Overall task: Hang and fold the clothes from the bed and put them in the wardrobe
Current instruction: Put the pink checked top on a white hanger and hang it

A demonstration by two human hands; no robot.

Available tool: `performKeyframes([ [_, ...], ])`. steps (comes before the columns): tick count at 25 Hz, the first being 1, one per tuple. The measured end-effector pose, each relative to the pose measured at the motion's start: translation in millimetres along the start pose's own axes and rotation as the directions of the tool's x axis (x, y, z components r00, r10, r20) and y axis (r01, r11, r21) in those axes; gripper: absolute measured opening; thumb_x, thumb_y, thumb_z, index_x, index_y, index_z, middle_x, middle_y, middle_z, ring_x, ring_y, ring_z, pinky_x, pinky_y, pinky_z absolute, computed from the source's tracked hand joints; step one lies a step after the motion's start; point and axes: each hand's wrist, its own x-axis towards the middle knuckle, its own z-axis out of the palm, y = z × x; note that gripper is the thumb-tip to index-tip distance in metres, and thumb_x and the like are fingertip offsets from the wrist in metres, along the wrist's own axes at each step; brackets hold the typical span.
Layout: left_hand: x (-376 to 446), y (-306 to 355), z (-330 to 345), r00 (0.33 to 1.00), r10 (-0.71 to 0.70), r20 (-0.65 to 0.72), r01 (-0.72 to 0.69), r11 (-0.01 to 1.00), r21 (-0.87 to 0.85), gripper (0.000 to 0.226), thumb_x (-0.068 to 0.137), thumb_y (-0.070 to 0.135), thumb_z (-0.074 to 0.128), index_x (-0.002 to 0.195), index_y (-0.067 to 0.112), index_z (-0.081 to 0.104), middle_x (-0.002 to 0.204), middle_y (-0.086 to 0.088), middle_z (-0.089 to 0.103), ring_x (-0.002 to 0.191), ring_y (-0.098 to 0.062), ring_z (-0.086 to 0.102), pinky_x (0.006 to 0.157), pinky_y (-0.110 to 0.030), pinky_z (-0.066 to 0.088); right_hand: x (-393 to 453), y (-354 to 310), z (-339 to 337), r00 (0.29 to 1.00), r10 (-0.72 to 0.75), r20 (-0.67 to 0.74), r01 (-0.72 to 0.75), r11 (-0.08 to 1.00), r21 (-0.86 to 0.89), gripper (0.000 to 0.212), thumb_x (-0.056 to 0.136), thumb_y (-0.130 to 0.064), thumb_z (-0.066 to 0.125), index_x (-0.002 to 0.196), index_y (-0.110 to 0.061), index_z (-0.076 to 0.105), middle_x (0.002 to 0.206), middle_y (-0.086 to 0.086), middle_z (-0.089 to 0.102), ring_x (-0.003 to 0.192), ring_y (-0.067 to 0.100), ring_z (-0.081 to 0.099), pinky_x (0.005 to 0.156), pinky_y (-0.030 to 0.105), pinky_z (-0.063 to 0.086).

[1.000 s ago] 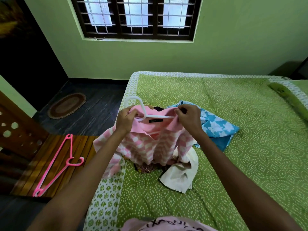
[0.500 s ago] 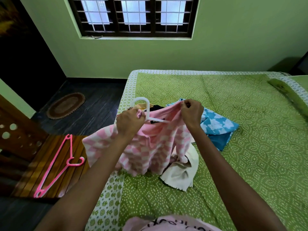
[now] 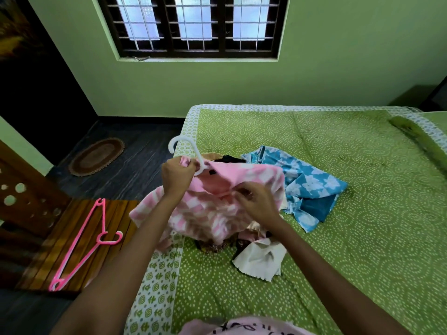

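1. Two hangers are in view: one white hanger point(image 3: 186, 151), held up in the air, and one pink hanger point(image 3: 83, 245) lying flat on the wooden surface point(image 3: 72, 257) left of the bed point(image 3: 338, 213).
2. One pink-and-white checked shirt point(image 3: 217, 201) is draped over the white hanger, above the near left part of the bed; only the hanger's hook and neck show above its collar.
3. Loose garments left on the green bedspread: one blue floral garment point(image 3: 307, 184) just right of the shirt, one cream cloth point(image 3: 258, 259) below it, and a small heap of dark and patterned pieces partly hidden under the shirt; their number cannot be told.
4. Two bare hands work on the shirt. The left hand point(image 3: 177, 176) has its fingers curled, pinching the collar fabric against the neck of the white hanger, just below the hook.
5. The right hand point(image 3: 257, 201) is lower and to the right, at the shirt's shoulder; thumb and fingertips are bent together and pinch a fold of pink fabric, with the cloth spreading up and away from the fingertips.
6. One oval mat point(image 3: 96, 155) lies on the dark floor, and one barred window point(image 3: 198, 25) is in the green wall.
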Motion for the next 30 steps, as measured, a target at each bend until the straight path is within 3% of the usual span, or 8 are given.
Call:
performKeyframes([
  [3, 10, 2, -6, 0.998, -0.051, -0.021, 0.049, 0.992, -0.114, 0.050, 0.077, 0.008, 0.069, 0.043, 0.011, 0.033, 0.044, -0.002, 0.032, 0.037, -0.007, 0.029, 0.042, -0.020, 0.023, 18, 23, -51, 0.964, -0.106, -0.245, 0.030, 0.954, -0.298, 0.026, 0.075, -0.019, 0.069, 0.095, -0.004, 0.066, 0.094, 0.013, 0.065, 0.087, 0.026, 0.058, 0.083, 0.020, 0.040],
  [6, 14, 7, -4, 0.999, -0.026, -0.030, 0.022, 0.991, -0.132, 0.034, 0.081, 0.011, 0.068, 0.056, -0.008, 0.054, 0.055, -0.015, 0.055, 0.049, -0.011, 0.045, 0.050, -0.029, 0.038, 33, 33, -76, 0.980, -0.184, -0.071, 0.124, 0.855, -0.504, 0.046, 0.067, -0.030, 0.064, 0.107, -0.006, 0.065, 0.098, 0.014, 0.066, 0.094, 0.034, 0.059, 0.082, 0.037, 0.041],
  [9, 16, 10, 4, 0.997, -0.041, 0.065, 0.054, 0.975, -0.215, 0.030, 0.087, 0.019, 0.062, 0.068, -0.005, 0.064, 0.070, -0.015, 0.068, 0.059, -0.019, 0.063, 0.061, -0.033, 0.049, 45, 17, -76, 0.994, -0.081, 0.075, 0.109, 0.830, -0.547, 0.040, 0.067, -0.033, 0.048, 0.096, -0.012, 0.068, 0.088, 0.012, 0.069, 0.085, 0.035, 0.062, 0.061, 0.032, 0.036],
  [11, 22, 9, 6, 0.981, -0.119, 0.156, 0.159, 0.949, -0.273, 0.034, 0.087, 0.025, 0.060, 0.073, -0.005, 0.064, 0.071, -0.018, 0.068, 0.067, -0.033, 0.064, 0.065, -0.039, 0.050, 49, 16, -76, 0.994, -0.067, 0.088, 0.104, 0.838, -0.535, 0.041, 0.067, -0.037, 0.043, 0.088, -0.012, 0.068, 0.081, 0.013, 0.069, 0.080, 0.035, 0.062, 0.057, 0.030, 0.029],
  [15, 39, 18, -12, 0.937, -0.182, 0.297, 0.263, 0.929, -0.260, 0.034, 0.089, 0.016, 0.061, 0.056, 0.009, 0.054, 0.043, 0.008, 0.050, 0.048, -0.009, 0.044, 0.050, -0.023, 0.034, 45, 30, -89, 0.997, -0.071, -0.024, 0.054, 0.900, -0.433, 0.060, 0.058, -0.051, 0.034, 0.083, -0.012, 0.072, 0.073, 0.015, 0.068, 0.073, 0.034, 0.064, 0.057, 0.031, 0.033],
  [18, 55, 16, -38, 0.937, -0.182, 0.298, 0.292, 0.877, -0.382, 0.035, 0.094, 0.016, 0.053, 0.060, 0.009, 0.049, 0.050, -0.001, 0.054, 0.043, -0.007, 0.050, 0.046, -0.015, 0.041, 44, 35, -97, 0.997, -0.023, -0.077, -0.008, 0.921, -0.390, 0.065, 0.055, -0.050, 0.032, 0.083, -0.008, 0.073, 0.073, 0.018, 0.068, 0.073, 0.034, 0.065, 0.057, 0.034, 0.038],
  [26, 27, 20, -22, 0.911, -0.051, 0.410, -0.006, 0.991, 0.137, 0.042, 0.091, 0.044, 0.054, 0.090, 0.002, 0.062, 0.081, -0.007, 0.060, 0.071, -0.017, 0.051, 0.058, -0.027, 0.035, 52, 33, -104, 0.995, 0.090, 0.033, -0.074, 0.940, -0.332, 0.074, 0.048, -0.059, 0.033, 0.095, -0.020, 0.075, 0.083, 0.008, 0.072, 0.075, 0.018, 0.061, 0.055, 0.028, 0.030],
  [30, 14, 20, -1, 0.943, -0.025, 0.331, 0.051, 0.996, -0.069, 0.037, 0.087, 0.035, 0.064, 0.089, -0.002, 0.060, 0.079, -0.008, 0.056, 0.072, -0.017, 0.049, 0.062, -0.030, 0.036, 53, 32, -103, 0.994, 0.107, 0.029, -0.095, 0.956, -0.277, 0.070, 0.048, -0.058, 0.035, 0.092, -0.021, 0.076, 0.071, 0.000, 0.065, 0.071, 0.012, 0.058, 0.053, 0.020, 0.034],
])
